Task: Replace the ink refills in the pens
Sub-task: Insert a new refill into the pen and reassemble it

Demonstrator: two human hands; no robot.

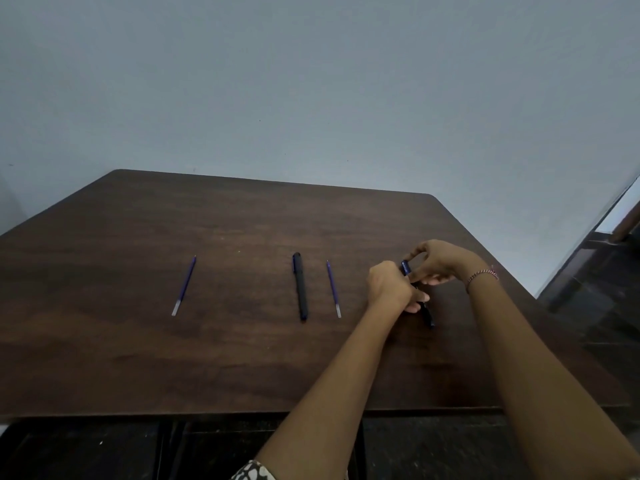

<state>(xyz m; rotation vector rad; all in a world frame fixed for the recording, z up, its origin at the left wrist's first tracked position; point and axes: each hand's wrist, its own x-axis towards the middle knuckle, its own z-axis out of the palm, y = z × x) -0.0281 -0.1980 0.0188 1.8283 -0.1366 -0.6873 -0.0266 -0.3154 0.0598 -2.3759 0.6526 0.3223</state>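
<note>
Left hand [391, 285] curls round the middle of a slim dark pen [428, 315], held just above the table. Just beyond it, the right hand [437, 261] pinches the pen's blue upper end. Left of the left hand lies the near refill [334, 289], thin, purple and clear-tailed. Next comes a second pen [300, 285], matte black, and farthest left the far refill [184, 285], all on the dark wood-grain table [138, 358].

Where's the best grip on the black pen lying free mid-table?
Mid-barrel of the pen, from straight above, pinching across its width. It lies flat with its long axis pointing away, so both sides are exposed. The refill lies close on its right without touching, so probably keep that finger tight in.
</note>
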